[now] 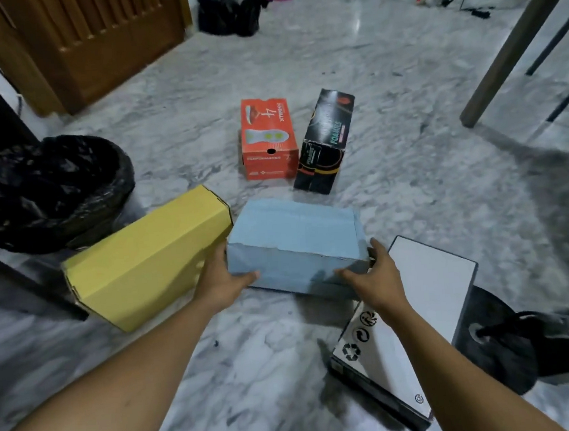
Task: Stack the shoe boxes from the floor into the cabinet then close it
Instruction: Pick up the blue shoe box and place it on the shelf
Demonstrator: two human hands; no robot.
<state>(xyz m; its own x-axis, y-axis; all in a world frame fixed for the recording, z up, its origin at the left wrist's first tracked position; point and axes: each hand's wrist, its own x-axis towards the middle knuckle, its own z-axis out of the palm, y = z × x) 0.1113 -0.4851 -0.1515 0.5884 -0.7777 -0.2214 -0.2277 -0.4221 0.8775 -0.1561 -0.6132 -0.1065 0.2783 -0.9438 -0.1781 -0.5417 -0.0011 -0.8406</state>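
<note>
Blue shoe box (pixel 295 235) is gripped at its near corners by left hand (pixel 221 279) and right hand (pixel 376 276), at marble floor (pixel 428 185) level (contact unclear), between yellow box (pixel 149 258) and white box (pixel 430 281).

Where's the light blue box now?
Head view, centre: the light blue box is between the yellow box on its left and white box on its right, left hand and right hand gripping its near corners.
</note>
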